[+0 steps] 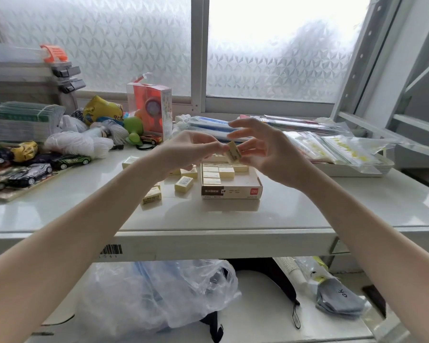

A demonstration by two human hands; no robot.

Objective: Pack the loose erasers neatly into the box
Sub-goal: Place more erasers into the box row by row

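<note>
Erasers are maybe half packed, going by what I can see. I've got one eraser (234,152) up in the air right now, pinched between both hands above the far end of the box (231,180). My left hand (183,149) has its fingertips curled onto the eraser's left edge, and my right hand (263,147) grips it from the right with thumb and lower fingers while the upper fingers fan out loose. It's tilted, not lined up with the rows yet.

The box sits in the middle of the white table (307,206), printed label side facing near. Inside there are packed erasers (218,172) in tidy rows on the left and far parts, and the near right part looks bare, so I'd guess there's room for a good few more. My hands hide the far end, so no exact count.

Still left: a bunch of loose erasers (183,183) scattered on the table just left of the box, one more further left behind my left wrist. Toy cars (71,161) and other clutter sit well off to the left, out of the way.
</note>
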